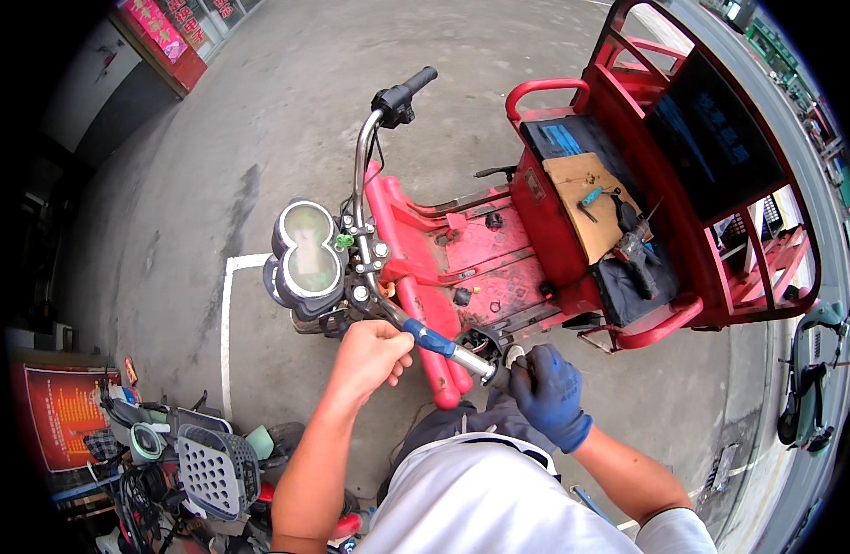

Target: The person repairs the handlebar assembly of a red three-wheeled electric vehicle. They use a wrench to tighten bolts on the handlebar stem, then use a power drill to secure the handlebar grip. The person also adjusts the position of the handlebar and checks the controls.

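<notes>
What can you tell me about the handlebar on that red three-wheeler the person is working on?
The handlebar is a curved tube that looks like chromed metal, running from the far end to the near end in the picture. The far end carries a black grip with a switch block. The near end is stripped of its grip, with blue tape wrapped around it. The bare left hand clasps the tube beside the tape; the blue-gloved right hand closes at its tip.

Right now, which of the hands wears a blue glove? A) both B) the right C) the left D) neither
B: the right hand is in a blue glove at the handlebar end, while the left hand grips the bar bare.
</notes>
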The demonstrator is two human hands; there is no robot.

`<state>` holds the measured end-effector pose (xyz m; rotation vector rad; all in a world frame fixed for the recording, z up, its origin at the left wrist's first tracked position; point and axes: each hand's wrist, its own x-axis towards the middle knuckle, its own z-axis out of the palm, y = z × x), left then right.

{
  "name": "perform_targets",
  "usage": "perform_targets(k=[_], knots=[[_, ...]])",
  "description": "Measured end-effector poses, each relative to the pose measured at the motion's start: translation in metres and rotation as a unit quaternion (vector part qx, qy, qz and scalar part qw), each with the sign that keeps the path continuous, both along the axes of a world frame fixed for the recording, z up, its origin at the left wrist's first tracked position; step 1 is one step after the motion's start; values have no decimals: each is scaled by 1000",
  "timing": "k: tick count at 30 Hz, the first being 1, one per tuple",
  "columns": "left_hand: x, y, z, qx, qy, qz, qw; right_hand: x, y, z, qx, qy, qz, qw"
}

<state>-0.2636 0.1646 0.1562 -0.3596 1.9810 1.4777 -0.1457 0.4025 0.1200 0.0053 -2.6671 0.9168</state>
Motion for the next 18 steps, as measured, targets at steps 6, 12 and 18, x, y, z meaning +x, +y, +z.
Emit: perform_targets(k=[6,12,18], knots=[[-5,6,7,-47,-11,-27,998,-1,2,-1,-7,8,11,1000],[17,-6,-29,90,10,58,994,2,4,-3,1,0,18,1000],[26,-14,-20,135,23,92,986,1,-3,-5,-16,19,14,1000]])
